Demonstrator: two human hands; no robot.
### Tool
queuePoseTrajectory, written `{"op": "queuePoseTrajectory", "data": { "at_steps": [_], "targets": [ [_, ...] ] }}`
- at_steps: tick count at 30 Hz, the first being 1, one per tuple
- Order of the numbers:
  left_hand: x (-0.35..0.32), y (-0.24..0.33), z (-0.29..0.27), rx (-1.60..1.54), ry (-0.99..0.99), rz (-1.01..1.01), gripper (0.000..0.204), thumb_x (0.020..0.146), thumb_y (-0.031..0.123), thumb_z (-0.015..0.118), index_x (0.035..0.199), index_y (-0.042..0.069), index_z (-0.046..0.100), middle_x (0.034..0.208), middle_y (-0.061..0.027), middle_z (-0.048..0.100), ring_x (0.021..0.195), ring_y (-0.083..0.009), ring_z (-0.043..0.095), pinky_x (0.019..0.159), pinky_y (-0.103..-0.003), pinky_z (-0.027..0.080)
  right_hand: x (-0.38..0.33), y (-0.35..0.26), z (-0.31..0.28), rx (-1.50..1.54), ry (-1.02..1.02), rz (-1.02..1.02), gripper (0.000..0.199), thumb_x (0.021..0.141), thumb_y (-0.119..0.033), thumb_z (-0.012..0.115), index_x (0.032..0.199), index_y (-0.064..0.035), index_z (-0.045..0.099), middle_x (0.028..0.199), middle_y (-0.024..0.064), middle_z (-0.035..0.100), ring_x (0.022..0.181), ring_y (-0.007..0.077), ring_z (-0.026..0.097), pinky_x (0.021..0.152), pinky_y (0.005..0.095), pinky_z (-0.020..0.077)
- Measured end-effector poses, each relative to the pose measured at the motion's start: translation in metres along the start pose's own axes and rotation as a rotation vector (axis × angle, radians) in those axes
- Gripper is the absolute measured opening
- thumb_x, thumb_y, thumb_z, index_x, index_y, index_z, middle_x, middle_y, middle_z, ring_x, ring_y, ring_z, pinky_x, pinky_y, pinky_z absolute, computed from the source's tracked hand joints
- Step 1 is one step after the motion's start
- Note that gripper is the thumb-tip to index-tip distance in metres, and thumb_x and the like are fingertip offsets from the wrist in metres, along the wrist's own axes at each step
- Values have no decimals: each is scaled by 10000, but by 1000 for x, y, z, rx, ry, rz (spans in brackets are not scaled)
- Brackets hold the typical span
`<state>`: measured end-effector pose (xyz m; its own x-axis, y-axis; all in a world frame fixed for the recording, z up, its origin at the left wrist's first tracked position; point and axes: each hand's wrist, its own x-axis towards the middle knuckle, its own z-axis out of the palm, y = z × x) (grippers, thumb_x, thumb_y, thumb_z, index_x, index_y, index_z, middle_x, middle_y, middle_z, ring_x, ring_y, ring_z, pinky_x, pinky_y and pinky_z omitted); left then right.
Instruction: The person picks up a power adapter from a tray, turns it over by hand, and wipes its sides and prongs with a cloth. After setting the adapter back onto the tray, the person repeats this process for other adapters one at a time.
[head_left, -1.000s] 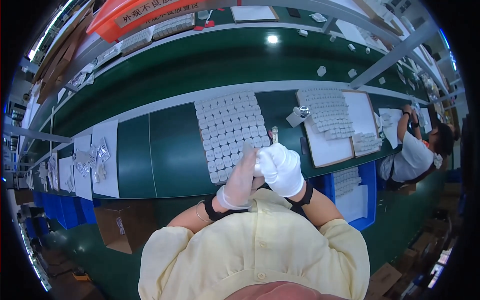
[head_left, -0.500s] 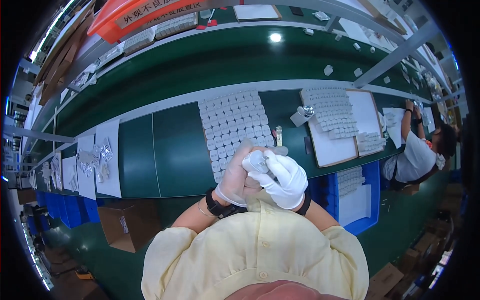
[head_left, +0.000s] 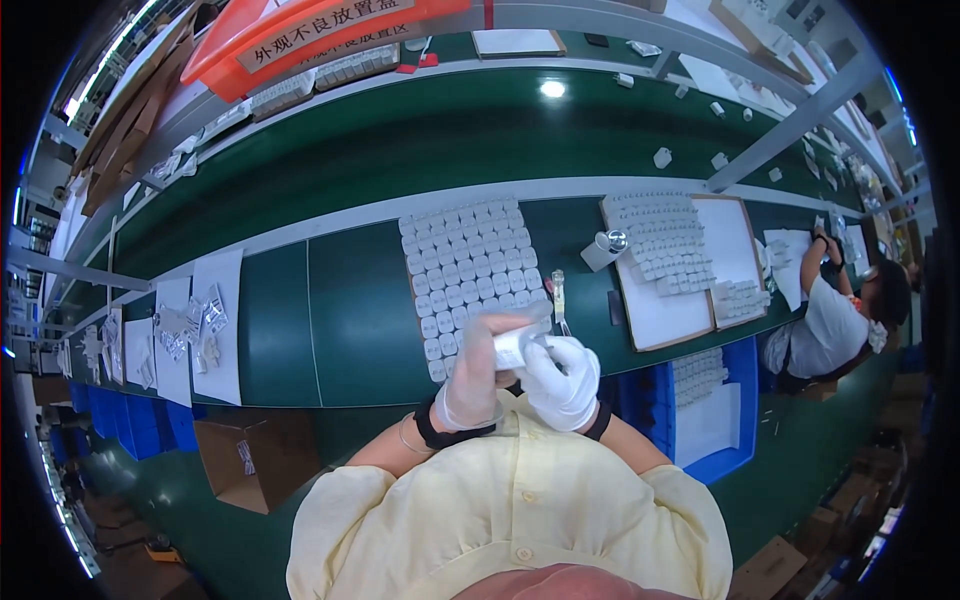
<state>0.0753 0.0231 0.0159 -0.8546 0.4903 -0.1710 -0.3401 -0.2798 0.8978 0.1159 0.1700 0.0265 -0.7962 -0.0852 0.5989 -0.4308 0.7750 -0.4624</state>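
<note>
In front of my chest, my left hand (head_left: 470, 375), in a thin translucent glove, is wrapped around a small white block-shaped plastic piece (head_left: 511, 350). My right hand (head_left: 562, 385), in a white glove, pinches at the right end of the same piece; its fingertips partly cover that end. Just beyond both hands lies a tight grid of similar white pieces (head_left: 465, 265) on the green bench. A small slim tool with a pale handle (head_left: 559, 292) rests to the right of the grid.
A white bottle with a metal top (head_left: 603, 250) stands right of the grid. Beside it a board (head_left: 665, 318) carries rows of white pieces. A blue bin (head_left: 745, 440) sits below at right, a cardboard box (head_left: 235, 465) at left. A co-worker (head_left: 835, 325) works far right.
The white piece has been tipped so that its side now shows. My hands have turned and drawn slightly lower, and the whole view has shifted a little.
</note>
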Motion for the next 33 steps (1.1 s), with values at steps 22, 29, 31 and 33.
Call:
{"op": "queuePoseTrajectory", "data": {
  "at_steps": [22,29,31,33],
  "targets": [
    [58,7,-49,998,-145,672,649,927,230,577,1441,-24,273,1202,-214,474,1019,-341,503,894,-431,430,73,42,20,993,-363,1045,207,924,-202,633,1067,-54,611,868,30,624,684,103,581,652,255,494],
    [99,5,-71,1104,186,443,776,890,270,646,1467,-28,220,1191,-237,482,1042,-356,520,881,-437,460,125,140,93,499,-294,596,187,908,-212,629,975,-38,649,850,89,679,700,157,644,643,309,513],
    [98,8,-84,967,316,290,749,881,244,652,1460,-18,256,1216,-240,474,1091,-390,502,920,-419,450,155,210,124,-79,-147,459,151,867,-156,631,953,-36,664,904,180,691,786,278,689,704,361,534],
    [93,10,-98,893,401,211,736,876,232,655,1456,-13,274,1228,-241,471,1115,-407,493,940,-410,445,185,264,141,-126,-237,636,185,842,-122,597,995,-43,665,928,215,681,848,373,664,767,404,527]
  ]
}}
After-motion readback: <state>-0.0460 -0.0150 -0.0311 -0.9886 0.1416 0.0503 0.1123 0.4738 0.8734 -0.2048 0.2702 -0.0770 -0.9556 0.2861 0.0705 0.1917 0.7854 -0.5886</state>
